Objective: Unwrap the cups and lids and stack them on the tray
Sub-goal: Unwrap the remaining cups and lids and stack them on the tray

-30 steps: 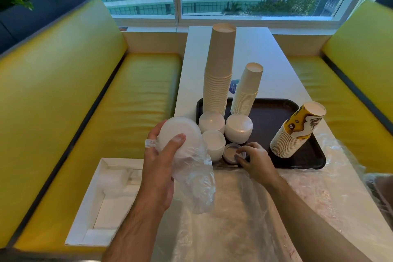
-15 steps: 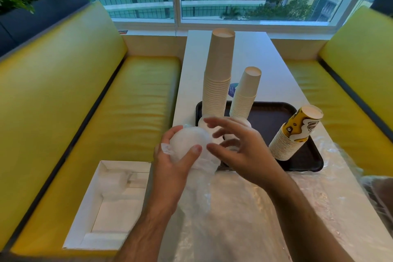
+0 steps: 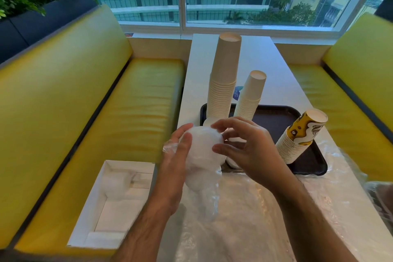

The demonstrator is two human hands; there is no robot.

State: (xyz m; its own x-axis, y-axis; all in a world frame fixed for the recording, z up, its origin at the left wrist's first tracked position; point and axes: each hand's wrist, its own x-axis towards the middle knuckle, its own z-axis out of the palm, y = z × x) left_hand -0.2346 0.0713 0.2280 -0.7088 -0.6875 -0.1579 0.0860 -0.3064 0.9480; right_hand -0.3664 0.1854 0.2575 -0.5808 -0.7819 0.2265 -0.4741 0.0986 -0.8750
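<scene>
Hands hide lid stacks on tray (image 3: 306, 168); wrapped lids (image 3: 202, 151) blurred by plastic.

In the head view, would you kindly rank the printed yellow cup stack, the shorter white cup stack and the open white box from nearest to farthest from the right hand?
From the right hand:
1. Shorter white cup stack, just behind it on the tray.
2. Printed yellow cup stack, leaning at its right.
3. Open white box, far left on the bench.

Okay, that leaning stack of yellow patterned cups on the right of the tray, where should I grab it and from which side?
Probably grip the yellow patterned cup stack around its middle, where the patterned outer cup meets the ribbed rims. Come from the right, its open side; the right hand is nearest. The stack tilts up and to the right on the tray, so wrap the fingers across its axis and support the lower end, as nested cups could slide apart.
</scene>
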